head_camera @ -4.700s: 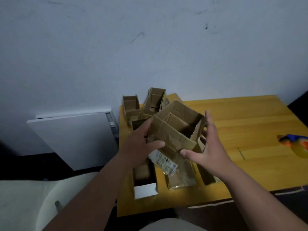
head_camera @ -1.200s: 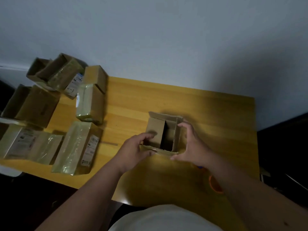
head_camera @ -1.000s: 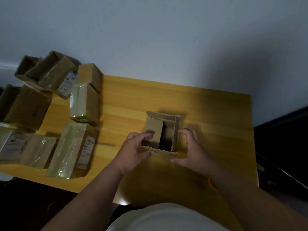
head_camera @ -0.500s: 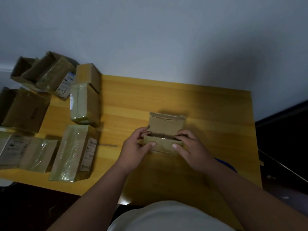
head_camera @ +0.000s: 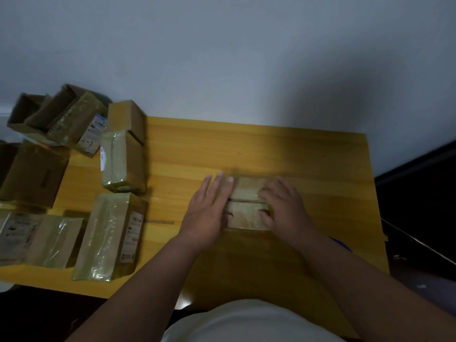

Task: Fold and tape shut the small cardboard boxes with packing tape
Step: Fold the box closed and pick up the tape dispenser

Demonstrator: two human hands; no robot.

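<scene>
Between the hands, the box (head_camera: 248, 203) is showing matt brown cardboard, with a faint glossy film over its closed flaps. The counter (head_camera: 271, 149) under it is showing yellow wood with a smooth, lightly shining finish and fine grain lines. Left of the left hand (head_camera: 209, 208), the wrapped boxes (head_camera: 108, 235) are gleaming where clear, crinkled tape or plastic is covering their cardboard, and white paper labels (head_camera: 132, 233) are sitting on them. Farther left, the open boxes (head_camera: 32, 114) are showing bare, dull cardboard. Beyond the hands, the wall (head_camera: 222, 58) is looking matt and painted.
</scene>
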